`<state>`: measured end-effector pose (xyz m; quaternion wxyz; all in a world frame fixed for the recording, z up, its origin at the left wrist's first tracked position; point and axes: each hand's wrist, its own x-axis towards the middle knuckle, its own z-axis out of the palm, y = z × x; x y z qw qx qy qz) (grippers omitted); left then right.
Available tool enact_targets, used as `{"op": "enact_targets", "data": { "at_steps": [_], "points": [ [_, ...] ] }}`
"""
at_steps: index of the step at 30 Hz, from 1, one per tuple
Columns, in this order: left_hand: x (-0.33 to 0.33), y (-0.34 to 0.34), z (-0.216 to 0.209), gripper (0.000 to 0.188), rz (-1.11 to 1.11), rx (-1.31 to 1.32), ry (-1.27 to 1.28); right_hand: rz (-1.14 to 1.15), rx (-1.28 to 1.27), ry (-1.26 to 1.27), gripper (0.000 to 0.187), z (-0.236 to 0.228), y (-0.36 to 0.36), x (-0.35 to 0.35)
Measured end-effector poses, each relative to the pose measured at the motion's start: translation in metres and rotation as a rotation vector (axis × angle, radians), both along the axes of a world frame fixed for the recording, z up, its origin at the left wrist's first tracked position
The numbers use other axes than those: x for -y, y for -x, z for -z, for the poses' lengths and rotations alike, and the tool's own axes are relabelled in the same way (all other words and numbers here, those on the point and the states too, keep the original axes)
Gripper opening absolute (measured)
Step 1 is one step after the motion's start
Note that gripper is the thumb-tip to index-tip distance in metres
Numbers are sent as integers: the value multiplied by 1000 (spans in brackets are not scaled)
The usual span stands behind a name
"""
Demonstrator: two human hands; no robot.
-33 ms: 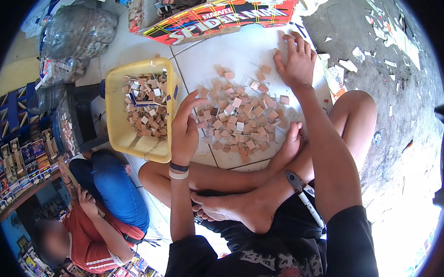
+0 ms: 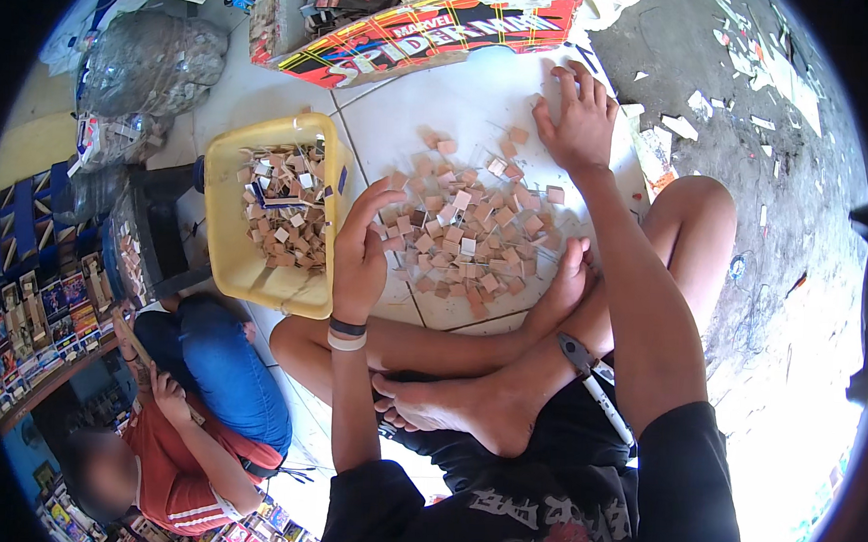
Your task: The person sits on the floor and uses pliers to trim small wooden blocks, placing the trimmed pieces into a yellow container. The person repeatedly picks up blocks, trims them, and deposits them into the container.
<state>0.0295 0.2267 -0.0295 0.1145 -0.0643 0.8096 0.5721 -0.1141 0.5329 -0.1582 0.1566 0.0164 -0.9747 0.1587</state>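
Many small tan and pale square pieces [image 2: 468, 245], some with thin pins sticking out, lie heaped on the white tiles in front of my crossed legs. My left hand [image 2: 362, 258] hovers at the left side of the heap, beside the yellow basin. Its fingers are curved and apart, and I see nothing gripped in it. Beyond the heap at the upper right, my right hand [image 2: 581, 122] rests on the tiles with fingers spread and holds nothing visible. More of the same pieces fill the yellow basin [image 2: 223, 262], with a dark blue strip among them.
A red printed box [image 2: 434, 48] with items inside stands at the far side. Pliers [image 2: 594, 385] with pale handles lie across my lap. Stuffed plastic bags [image 2: 152, 65] sit at the upper left. Another person [image 2: 194, 445] sits at the lower left. Paper scraps [image 2: 687, 127] litter the grey floor.
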Motion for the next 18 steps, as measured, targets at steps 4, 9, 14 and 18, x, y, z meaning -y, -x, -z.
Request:
{"op": "enact_targets", "data": {
  "at_steps": [4,9,14,18],
  "points": [
    [4,0,1,54,-7,-12,6,8,21,-6,54,2,0,1],
    [-10,-8,18,42,10,-94,306,5,14,-10,55,1,1,1],
    [-31,-4,47,35,115,-161,716,3,27,-13,54,-1,0,1],
    [-31,-1,56,34,-14,-27,509,0,23,14,54,-1,1,1]
  ]
}}
